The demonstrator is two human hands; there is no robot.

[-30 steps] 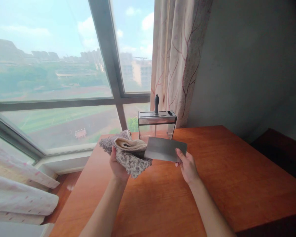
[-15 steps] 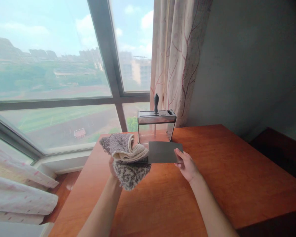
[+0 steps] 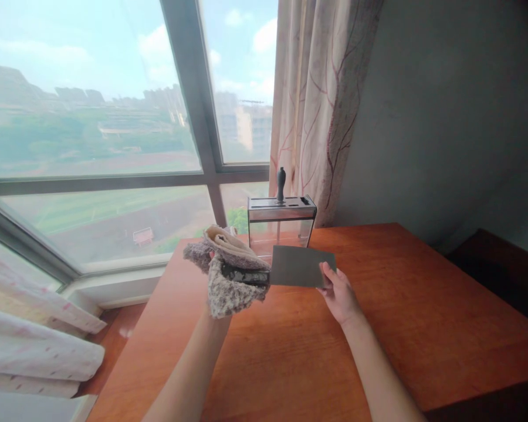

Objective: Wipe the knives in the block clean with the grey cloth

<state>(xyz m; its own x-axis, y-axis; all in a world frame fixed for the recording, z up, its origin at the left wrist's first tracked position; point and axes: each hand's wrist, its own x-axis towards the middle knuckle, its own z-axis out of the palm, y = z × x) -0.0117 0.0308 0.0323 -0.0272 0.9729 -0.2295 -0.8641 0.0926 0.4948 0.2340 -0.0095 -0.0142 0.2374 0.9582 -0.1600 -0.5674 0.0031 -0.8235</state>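
At the far left we see folded pale bedding [image 3: 35, 346] lying below the large window [image 3: 92, 135], whose grey frame [image 3: 193, 111] crosses the view of fields and distant buildings. Moving right, our left hand [image 3: 213, 293] is raised above the wooden table [image 3: 422, 328] and almost wholly covered by a grey and cream cloth [image 3: 229, 272], which is bunched around the dark handle [image 3: 245, 275] of a cleaver; the fingers are hidden under the fabric, so we cannot tell exactly how they curl, though the cloth is wrapped closed about the handle. The cleaver's broad, flat blade [image 3: 301, 265] sticks out to the right of the cloth, held in the air above the table and turned with its face toward us. Our right hand [image 3: 341, 293] pinches the lower right corner of that blade between the thumb and the fingers. Just behind the blade, near the table's far edge, stands a metal and clear knife block [image 3: 281, 225] with one black handle [image 3: 281, 183] rising upright from a slot in its top. Behind the block hangs a patterned curtain [image 3: 325, 99], and to its right runs a plain grey wall [image 3: 457, 117].
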